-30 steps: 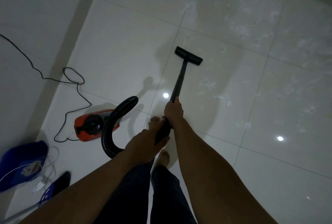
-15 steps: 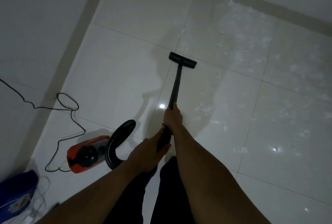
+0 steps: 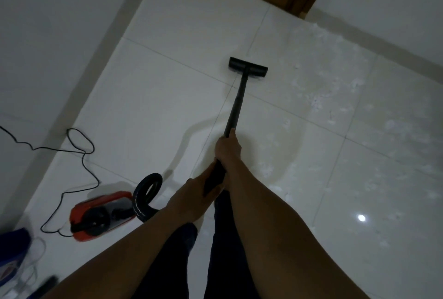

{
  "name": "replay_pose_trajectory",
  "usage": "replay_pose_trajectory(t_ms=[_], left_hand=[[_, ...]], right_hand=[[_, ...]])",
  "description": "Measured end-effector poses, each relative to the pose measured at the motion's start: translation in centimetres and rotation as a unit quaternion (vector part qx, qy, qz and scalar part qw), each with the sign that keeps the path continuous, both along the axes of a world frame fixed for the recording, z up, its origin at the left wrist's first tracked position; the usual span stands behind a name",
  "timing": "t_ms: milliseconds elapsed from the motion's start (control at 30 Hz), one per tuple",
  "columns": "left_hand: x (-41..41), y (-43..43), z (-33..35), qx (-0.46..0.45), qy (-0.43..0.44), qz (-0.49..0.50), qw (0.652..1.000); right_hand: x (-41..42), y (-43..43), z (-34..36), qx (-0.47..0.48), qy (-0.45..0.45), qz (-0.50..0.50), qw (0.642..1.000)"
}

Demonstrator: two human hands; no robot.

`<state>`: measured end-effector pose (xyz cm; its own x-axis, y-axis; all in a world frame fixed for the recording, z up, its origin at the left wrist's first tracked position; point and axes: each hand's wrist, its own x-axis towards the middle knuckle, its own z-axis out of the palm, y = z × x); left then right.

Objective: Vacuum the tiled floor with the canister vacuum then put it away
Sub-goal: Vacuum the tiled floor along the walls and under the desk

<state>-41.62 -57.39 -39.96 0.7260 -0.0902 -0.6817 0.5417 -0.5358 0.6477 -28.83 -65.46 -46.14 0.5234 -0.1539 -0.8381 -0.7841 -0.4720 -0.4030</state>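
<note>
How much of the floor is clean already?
Only part. The left tiles look clear. The right hand and left hand grip the wand, its floor head near the white fluff covering the right tiles. That needs vacuuming, then the red canister and its cord need putting away.

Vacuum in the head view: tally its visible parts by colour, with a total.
Black: 4 (nozzle, wand, hose, cord)
Red: 1 (canister)
Total: 5
</note>
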Motion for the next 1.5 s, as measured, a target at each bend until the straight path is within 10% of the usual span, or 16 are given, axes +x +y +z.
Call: replay_pose_trajectory(t_ms=[1500], left_hand=[[35.5, 7.9, -2.4, -0.01, -0.006, 0.011, 1.0]], right_hand=[[35.6, 7.6, -2.4, 0.005, 0.027, -0.003, 1.0]])
